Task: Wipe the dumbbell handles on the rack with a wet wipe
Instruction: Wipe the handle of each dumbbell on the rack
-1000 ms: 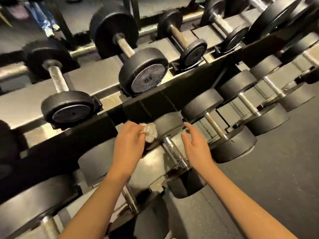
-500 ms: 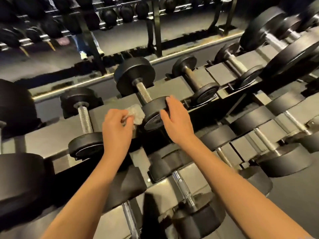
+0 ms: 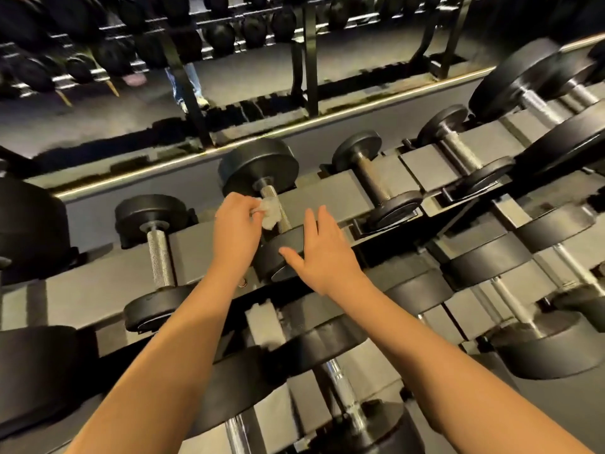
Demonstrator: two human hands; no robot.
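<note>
A black dumbbell with a knurled steel handle lies on the top shelf of the rack. My left hand pinches a crumpled white wet wipe and holds it against the left side of that handle. My right hand lies flat with straight fingers on the dumbbell's near head. The far head points toward the mirror.
More dumbbells sit on the top shelf: one to the left, a smaller one to the right, larger ones at far right. A lower shelf holds bigger dumbbells. A mirror wall behind reflects racks and a person's legs.
Both hands rose from the lower shelf to the top-shelf dumbbell. The left hand brought the wipe onto its handle; the right hand settled on the near head.
</note>
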